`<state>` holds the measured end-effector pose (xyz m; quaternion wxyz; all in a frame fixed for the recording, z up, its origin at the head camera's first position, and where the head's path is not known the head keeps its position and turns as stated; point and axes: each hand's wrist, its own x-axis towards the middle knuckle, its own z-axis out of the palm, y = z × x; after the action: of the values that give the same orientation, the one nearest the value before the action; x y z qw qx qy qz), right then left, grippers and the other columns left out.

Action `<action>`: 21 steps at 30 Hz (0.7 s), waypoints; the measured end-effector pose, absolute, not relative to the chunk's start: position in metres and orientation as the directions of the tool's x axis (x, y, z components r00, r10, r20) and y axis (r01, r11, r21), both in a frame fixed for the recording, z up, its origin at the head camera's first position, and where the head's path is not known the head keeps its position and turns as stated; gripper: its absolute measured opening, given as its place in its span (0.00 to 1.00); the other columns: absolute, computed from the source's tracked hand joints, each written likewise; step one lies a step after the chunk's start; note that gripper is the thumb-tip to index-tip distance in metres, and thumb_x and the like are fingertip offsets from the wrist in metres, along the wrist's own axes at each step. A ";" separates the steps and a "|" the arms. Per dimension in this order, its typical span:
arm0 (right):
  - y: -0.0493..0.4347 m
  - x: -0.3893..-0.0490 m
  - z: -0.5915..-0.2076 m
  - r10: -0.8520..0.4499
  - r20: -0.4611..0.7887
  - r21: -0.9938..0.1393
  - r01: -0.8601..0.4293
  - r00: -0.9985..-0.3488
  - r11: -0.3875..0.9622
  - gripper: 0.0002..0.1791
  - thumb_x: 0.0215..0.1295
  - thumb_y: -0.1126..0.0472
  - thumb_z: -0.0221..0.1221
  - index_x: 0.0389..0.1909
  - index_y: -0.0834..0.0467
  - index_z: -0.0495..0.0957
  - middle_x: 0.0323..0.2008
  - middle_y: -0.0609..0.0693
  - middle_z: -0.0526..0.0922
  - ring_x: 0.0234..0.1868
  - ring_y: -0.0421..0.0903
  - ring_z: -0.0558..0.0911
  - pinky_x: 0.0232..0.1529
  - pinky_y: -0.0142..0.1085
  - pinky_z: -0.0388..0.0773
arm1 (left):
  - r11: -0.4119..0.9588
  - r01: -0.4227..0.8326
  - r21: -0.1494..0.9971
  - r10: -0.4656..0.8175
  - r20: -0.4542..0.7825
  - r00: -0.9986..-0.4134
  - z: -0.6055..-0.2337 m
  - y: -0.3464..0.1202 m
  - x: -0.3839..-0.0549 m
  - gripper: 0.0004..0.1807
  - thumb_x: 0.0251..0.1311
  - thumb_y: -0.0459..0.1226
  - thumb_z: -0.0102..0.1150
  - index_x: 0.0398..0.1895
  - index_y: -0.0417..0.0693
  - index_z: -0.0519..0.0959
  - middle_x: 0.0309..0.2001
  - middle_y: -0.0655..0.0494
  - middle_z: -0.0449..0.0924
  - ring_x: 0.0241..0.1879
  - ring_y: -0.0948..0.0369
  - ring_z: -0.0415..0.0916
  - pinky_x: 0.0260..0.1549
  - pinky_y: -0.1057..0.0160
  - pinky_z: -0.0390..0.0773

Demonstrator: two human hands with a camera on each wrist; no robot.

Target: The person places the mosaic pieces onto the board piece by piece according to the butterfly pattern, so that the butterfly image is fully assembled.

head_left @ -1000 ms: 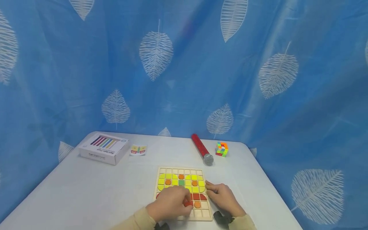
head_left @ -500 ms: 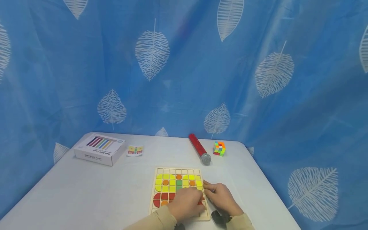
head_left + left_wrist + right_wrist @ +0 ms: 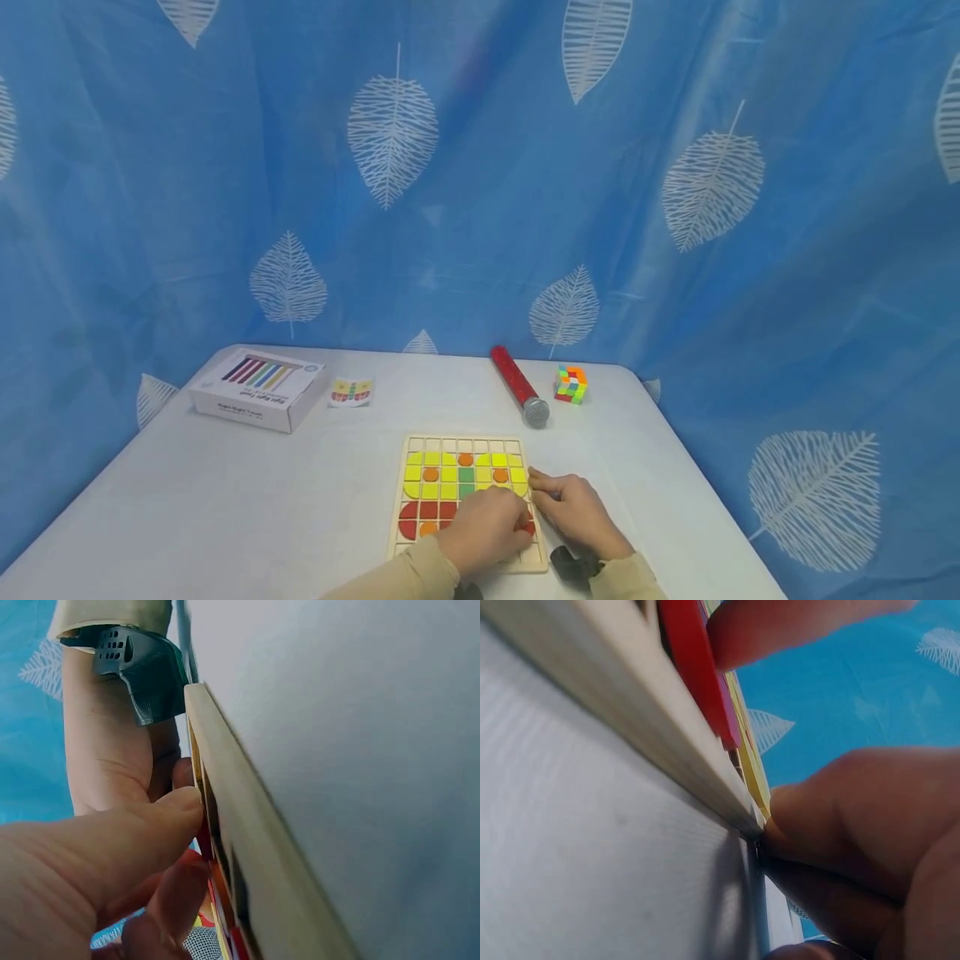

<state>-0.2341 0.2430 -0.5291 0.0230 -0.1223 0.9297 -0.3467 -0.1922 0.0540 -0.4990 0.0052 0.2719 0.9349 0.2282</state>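
A wooden grid puzzle board, filled with yellow, red, orange and green tiles, lies flat on the table. My left hand reaches over its lower right part and hides several cells. In the left wrist view, thumb and forefinger pinch a red tile low at the board's surface. The right wrist view shows a left fingertip against a red tile that stands slightly above the board's rim. My right hand holds the board's right edge with bent fingers, their tips at the rim.
Behind the board lie a butterfly pattern card, a red microphone and a puzzle cube. A white box stands at the back left of the white table. A blue leaf-print curtain hangs behind.
My left hand has moved right across the board, uncovering red and orange tiles at its lower left, then stayed there. My right hand keeps its place at the edge. The head view has shifted slightly.
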 end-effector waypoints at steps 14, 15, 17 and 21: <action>0.238 -0.232 -0.526 -0.266 0.050 -0.635 -0.236 -0.963 0.735 0.17 0.69 0.56 0.63 0.56 0.55 0.86 0.62 0.47 0.83 0.67 0.57 0.78 0.50 0.44 0.79 | 0.745 0.458 0.485 0.479 0.090 -0.873 -0.500 0.054 -0.195 0.16 0.58 0.42 0.73 0.16 0.58 0.77 0.12 0.70 0.67 0.14 0.69 0.66 0.13 0.69 0.62; 0.238 -0.232 -0.526 -0.265 0.043 -0.638 -0.231 -0.963 0.735 0.17 0.69 0.55 0.63 0.56 0.55 0.85 0.62 0.46 0.82 0.67 0.56 0.77 0.53 0.46 0.80 | 0.745 0.458 0.485 0.474 0.098 -0.875 -0.501 0.054 -0.195 0.18 0.58 0.42 0.72 0.14 0.58 0.76 0.11 0.70 0.65 0.13 0.70 0.64 0.13 0.69 0.60; 0.237 -0.232 -0.525 -0.273 0.032 -0.645 -0.229 -0.961 0.729 0.18 0.70 0.54 0.63 0.57 0.55 0.85 0.63 0.47 0.82 0.68 0.57 0.77 0.60 0.53 0.78 | 0.744 0.455 0.490 0.463 0.113 -0.879 -0.502 0.052 -0.195 0.20 0.58 0.40 0.71 0.11 0.58 0.74 0.08 0.71 0.62 0.10 0.70 0.61 0.11 0.69 0.56; 0.236 -0.233 -0.525 -0.282 0.012 -0.648 -0.223 -0.959 0.729 0.20 0.70 0.52 0.62 0.59 0.55 0.83 0.64 0.46 0.81 0.68 0.57 0.77 0.65 0.59 0.72 | 0.737 0.432 0.520 0.436 0.123 -0.891 -0.503 0.048 -0.195 0.22 0.56 0.38 0.71 0.08 0.57 0.72 0.07 0.72 0.59 0.09 0.71 0.57 0.10 0.69 0.52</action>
<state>-0.2328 0.2356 -0.5250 0.0438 -0.1359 0.9287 -0.3423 -0.1951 0.0481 -0.5027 0.0036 0.2330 0.9318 0.2782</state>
